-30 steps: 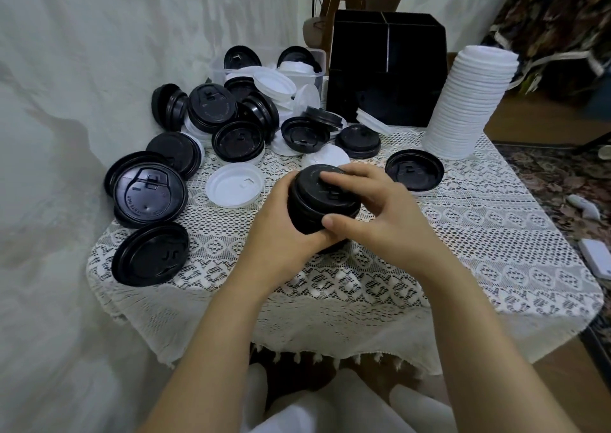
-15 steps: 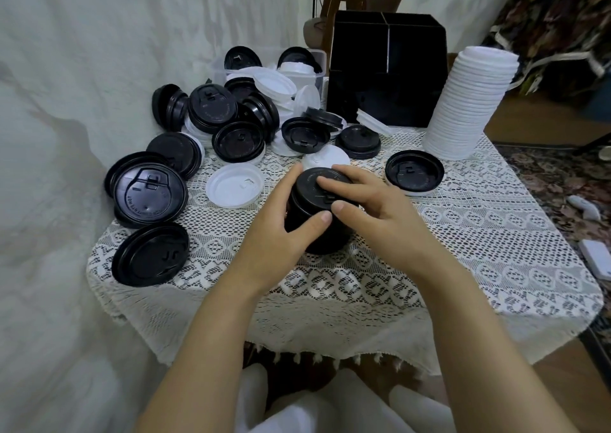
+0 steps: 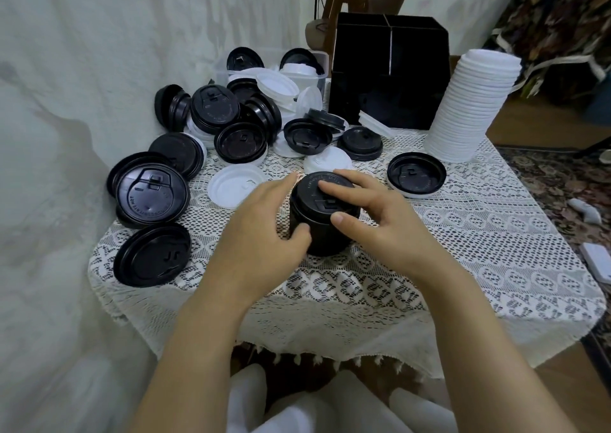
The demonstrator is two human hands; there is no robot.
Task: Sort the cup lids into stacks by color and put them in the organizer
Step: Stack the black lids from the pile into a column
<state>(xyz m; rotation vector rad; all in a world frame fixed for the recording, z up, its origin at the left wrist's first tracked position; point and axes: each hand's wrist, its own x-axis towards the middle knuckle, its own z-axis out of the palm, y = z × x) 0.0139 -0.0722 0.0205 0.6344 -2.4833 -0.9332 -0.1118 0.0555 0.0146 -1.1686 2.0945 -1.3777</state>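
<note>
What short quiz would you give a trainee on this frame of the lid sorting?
1. True or false: the tall white lid stack already sits inside the black organizer.
2. What do the left hand and right hand grip between them? A) a stack of black lids B) one white lid C) a paper cup
3. Fill in: the ___ hand's fingers lie on top of that stack.
Key: 1 false, it stands on the tablecloth to the right of the organizer; 2 A; 3 right.
</note>
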